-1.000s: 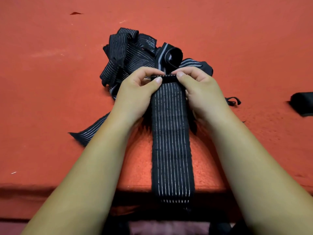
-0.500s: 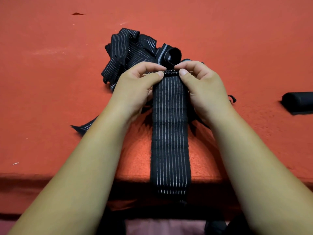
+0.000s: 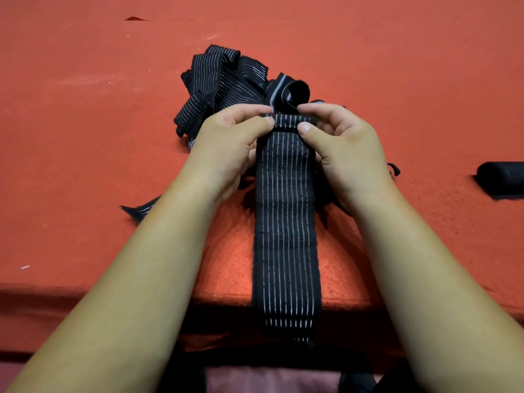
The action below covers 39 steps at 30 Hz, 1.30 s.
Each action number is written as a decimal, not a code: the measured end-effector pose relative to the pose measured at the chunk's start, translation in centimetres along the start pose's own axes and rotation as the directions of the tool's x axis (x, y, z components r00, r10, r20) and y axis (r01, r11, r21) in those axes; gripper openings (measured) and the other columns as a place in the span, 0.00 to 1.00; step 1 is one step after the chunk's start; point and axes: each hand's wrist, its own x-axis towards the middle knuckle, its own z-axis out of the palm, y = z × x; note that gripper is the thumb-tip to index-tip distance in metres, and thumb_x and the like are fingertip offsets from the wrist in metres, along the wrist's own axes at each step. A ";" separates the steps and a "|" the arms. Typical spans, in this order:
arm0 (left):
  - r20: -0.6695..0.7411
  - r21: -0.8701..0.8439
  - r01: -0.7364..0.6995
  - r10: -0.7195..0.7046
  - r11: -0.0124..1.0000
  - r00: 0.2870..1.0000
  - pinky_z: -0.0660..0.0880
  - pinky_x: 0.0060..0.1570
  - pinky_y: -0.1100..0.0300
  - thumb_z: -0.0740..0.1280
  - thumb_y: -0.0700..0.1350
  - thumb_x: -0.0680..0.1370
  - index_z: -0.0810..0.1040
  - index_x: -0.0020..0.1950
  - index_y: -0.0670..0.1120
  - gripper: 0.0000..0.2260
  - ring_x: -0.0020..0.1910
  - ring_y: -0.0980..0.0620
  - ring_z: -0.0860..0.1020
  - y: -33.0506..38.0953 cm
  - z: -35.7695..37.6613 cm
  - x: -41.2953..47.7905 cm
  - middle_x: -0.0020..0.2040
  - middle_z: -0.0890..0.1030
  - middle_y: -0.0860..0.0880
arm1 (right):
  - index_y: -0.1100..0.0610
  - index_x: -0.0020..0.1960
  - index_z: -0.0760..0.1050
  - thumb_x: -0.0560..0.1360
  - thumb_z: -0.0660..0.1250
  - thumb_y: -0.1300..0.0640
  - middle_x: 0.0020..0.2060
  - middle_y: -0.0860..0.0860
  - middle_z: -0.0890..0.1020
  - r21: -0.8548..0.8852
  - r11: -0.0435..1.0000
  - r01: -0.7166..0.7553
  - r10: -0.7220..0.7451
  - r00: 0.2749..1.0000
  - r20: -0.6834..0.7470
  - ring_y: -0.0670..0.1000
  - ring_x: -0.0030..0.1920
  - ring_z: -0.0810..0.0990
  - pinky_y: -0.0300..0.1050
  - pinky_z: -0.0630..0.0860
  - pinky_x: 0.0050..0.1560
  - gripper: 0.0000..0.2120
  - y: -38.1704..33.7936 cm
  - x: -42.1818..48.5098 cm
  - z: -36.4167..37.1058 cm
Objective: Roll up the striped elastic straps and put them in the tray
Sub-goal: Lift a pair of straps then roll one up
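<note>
- The striped strap [image 3: 286,222] lies lengthwise on the red tabletop [image 3: 85,137]. Its near end hangs over the front edge, and its far end is turned into a small tight roll.
- The left hand [image 3: 226,148] and right hand [image 3: 346,154] hold that roll from either side. Each grip pinches it, thumb in front and fingers curled behind.
- Just behind the hands sits a tangled pile of straps [image 3: 224,89].
- Well apart, at the right edge, a dark roll [image 3: 502,180] lies on the tabletop.

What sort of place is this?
Likely a sewing or packing workshop: a red felt-covered table, a tangled pile of black white-striped elastic straps, and the left hand and right hand pinching the rolled end of one strap.
</note>
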 end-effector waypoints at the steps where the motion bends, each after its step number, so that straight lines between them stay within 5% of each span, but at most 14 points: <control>1: 0.004 0.041 -0.024 0.023 0.999 1.000 0.83 0.46 0.52 0.72 0.35 0.80 0.87 0.56 0.44 0.08 0.46 0.46 0.86 -0.2 -0.1 0.1 0.51 0.87 0.39 | 0.52 0.61 0.85 0.80 0.72 0.62 0.53 0.52 0.89 -0.040 0.999 0.014 -0.015 1.000 -0.015 0.58 0.59 0.87 0.64 0.80 0.67 0.11 0.1 0.1 0.0; 4: 0.009 0.153 -0.100 0.100 0.983 0.995 0.82 0.54 0.38 0.75 0.39 0.77 0.89 0.52 0.49 0.07 0.48 0.41 0.84 -0.6 -0.5 0.3 0.54 0.87 0.36 | 0.47 0.57 0.86 0.81 0.72 0.56 0.51 0.48 0.89 -0.112 0.993 0.029 -0.034 0.999 -0.037 0.55 0.56 0.87 0.61 0.82 0.63 0.08 0.0 -0.1 0.1; 9: 0.034 0.096 -0.093 0.090 0.991 0.995 0.75 0.46 0.50 0.75 0.35 0.75 0.89 0.51 0.49 0.10 0.44 0.44 0.78 -0.6 -0.6 0.4 0.46 0.84 0.40 | 0.51 0.54 0.86 0.84 0.70 0.50 0.47 0.42 0.88 -0.132 0.990 0.043 -0.055 0.994 -0.093 0.41 0.48 0.84 0.44 0.80 0.55 0.07 -0.7 -0.3 0.7; 12: 0.044 0.083 -0.051 0.048 0.995 0.998 0.70 0.37 0.57 0.72 0.31 0.78 0.88 0.51 0.46 0.12 0.40 0.45 0.75 -0.3 -0.5 0.4 0.45 0.81 0.41 | 0.50 0.53 0.86 0.84 0.70 0.52 0.46 0.42 0.88 -0.133 0.991 0.017 -0.028 0.996 -0.079 0.42 0.47 0.84 0.42 0.80 0.53 0.06 -0.7 -0.3 0.6; 16: 0.072 0.010 0.065 -0.065 0.998 0.995 0.78 0.55 0.48 0.70 0.31 0.79 0.87 0.55 0.43 0.11 0.51 0.42 0.82 -0.3 -0.5 0.4 0.52 0.86 0.39 | 0.50 0.55 0.86 0.83 0.71 0.55 0.47 0.42 0.87 -0.131 0.991 0.021 -0.033 0.995 -0.089 0.41 0.48 0.83 0.39 0.79 0.52 0.05 -0.3 -0.4 0.6; 19: 0.094 -0.013 0.108 -0.106 0.994 0.990 0.81 0.59 0.49 0.71 0.35 0.81 0.85 0.60 0.39 0.09 0.54 0.41 0.86 -0.6 -0.6 0.3 0.56 0.87 0.36 | 0.49 0.58 0.84 0.81 0.71 0.58 0.48 0.44 0.86 -0.104 0.994 0.030 -0.039 0.995 -0.088 0.42 0.48 0.83 0.42 0.78 0.53 0.07 0.1 -0.3 0.7; 24: 0.085 0.074 0.012 -0.018 0.997 0.996 0.81 0.62 0.38 0.72 0.36 0.82 0.87 0.59 0.40 0.08 0.51 0.39 0.85 -1.0 -0.9 0.6 0.55 0.87 0.33 | 0.52 0.60 0.83 0.80 0.73 0.58 0.41 0.44 0.82 -0.095 0.995 0.008 -0.016 0.996 -0.083 0.43 0.42 0.79 0.42 0.76 0.46 0.09 0.2 -0.2 0.9; 27: 0.040 0.184 -0.077 0.071 0.980 0.997 0.81 0.54 0.43 0.74 0.40 0.78 0.89 0.56 0.47 0.08 0.46 0.44 0.84 -1.1 -0.9 0.7 0.47 0.87 0.40 | 0.50 0.54 0.85 0.83 0.71 0.49 0.43 0.42 0.86 -0.194 0.980 -0.033 0.011 0.994 -0.111 0.42 0.43 0.83 0.42 0.79 0.48 0.07 -0.4 -0.4 0.9; 30: 0.021 0.282 -0.138 0.137 0.949 0.990 0.81 0.54 0.44 0.73 0.44 0.77 0.89 0.58 0.50 0.10 0.47 0.48 0.85 -1.3 -0.7 0.8 0.49 0.89 0.45 | 0.52 0.42 0.82 0.88 0.61 0.47 0.34 0.40 0.83 -0.354 0.935 -0.023 -0.009 0.996 -0.088 0.41 0.35 0.79 0.44 0.73 0.40 0.20 -0.5 -0.7 0.9; 34: 0.001 0.334 -0.184 0.195 0.925 0.981 0.77 0.73 0.47 0.70 0.46 0.81 0.84 0.71 0.46 0.19 0.65 0.56 0.83 -1.6 0.1 0.4 0.64 0.87 0.52 | 0.55 0.57 0.85 0.89 0.58 0.51 0.49 0.46 0.88 -0.410 0.912 0.015 -0.048 0.996 -0.071 0.46 0.51 0.85 0.45 0.77 0.52 0.17 -0.2 -0.8 1.2; 39: 0.007 0.396 -0.207 0.223 0.895 0.975 0.77 0.72 0.50 0.70 0.45 0.82 0.83 0.72 0.47 0.18 0.65 0.59 0.83 -1.7 0.5 0.1 0.64 0.87 0.54 | 0.49 0.58 0.85 0.89 0.59 0.51 0.50 0.41 0.88 -0.355 0.935 -0.012 -0.024 0.995 -0.097 0.42 0.55 0.85 0.47 0.80 0.61 0.15 -0.5 -1.0 1.0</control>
